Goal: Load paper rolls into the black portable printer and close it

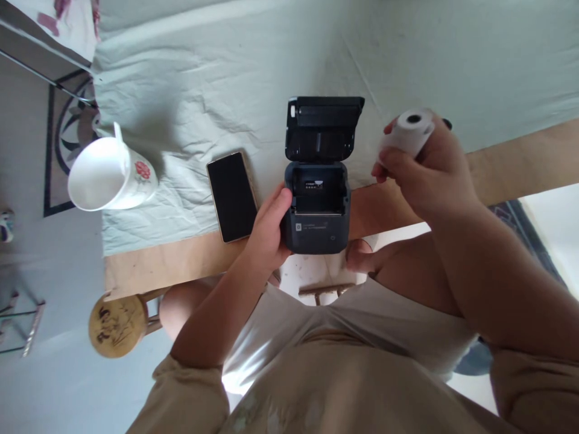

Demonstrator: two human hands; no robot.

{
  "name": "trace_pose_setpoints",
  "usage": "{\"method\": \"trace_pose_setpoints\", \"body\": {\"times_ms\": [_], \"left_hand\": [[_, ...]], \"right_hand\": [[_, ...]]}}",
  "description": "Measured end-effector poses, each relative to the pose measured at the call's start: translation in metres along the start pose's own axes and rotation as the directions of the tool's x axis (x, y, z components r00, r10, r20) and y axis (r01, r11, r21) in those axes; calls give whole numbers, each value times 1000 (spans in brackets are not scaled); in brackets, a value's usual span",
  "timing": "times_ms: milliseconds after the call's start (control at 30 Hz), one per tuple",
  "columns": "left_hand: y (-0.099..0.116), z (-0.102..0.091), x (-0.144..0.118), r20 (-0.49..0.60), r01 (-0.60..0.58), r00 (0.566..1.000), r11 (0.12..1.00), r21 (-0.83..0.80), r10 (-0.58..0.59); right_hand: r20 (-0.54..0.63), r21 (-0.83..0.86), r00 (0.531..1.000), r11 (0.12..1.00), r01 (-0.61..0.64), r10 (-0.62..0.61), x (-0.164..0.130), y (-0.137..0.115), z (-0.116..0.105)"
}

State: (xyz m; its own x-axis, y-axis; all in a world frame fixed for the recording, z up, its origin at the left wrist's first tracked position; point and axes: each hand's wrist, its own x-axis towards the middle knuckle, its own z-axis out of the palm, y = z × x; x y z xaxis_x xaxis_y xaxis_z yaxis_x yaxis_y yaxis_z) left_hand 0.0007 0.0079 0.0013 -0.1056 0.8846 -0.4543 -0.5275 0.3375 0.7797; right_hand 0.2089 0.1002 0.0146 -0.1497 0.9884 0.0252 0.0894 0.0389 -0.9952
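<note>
A small dark label printer point(319, 232) is gripped by my left hand point(271, 232), with the thumb on its left side. Its black lid point(323, 126) stands raised, and the paper compartment shows a small printed label inside with no roll in it. To the right, clear of the printer, my right hand point(429, 163) is closed around a white paper roll point(406, 134). The roll is tilted, its dark core hole facing up. A small black thing pokes out behind the right hand; I cannot make out what it is.
Left of the printer lies a smartphone point(232, 197) with a dark screen. A white mug point(113, 173) with a red flower stands near the table's left edge. Pale green cloth point(226, 72) covers the table, leaving a wooden front edge point(163, 265) bare. Below is a round wooden stool point(117, 325).
</note>
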Motion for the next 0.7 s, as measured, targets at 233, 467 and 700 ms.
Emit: {"method": "trace_pose_setpoints", "body": {"times_ms": [233,467,700], "left_hand": [[0,4,1,24,-45,999,999,-21,45],[0,3,1,42,-66,997,998,-2,66],[0,3,2,32,-53,998,999,-8,54]], "right_hand": [[117,-646,983,741,183,-141,0,17,-2],[4,-691,846,610,388,-534,-11,3,-23],[-78,-855,993,517,-21,-89,5,6,-45]]}}
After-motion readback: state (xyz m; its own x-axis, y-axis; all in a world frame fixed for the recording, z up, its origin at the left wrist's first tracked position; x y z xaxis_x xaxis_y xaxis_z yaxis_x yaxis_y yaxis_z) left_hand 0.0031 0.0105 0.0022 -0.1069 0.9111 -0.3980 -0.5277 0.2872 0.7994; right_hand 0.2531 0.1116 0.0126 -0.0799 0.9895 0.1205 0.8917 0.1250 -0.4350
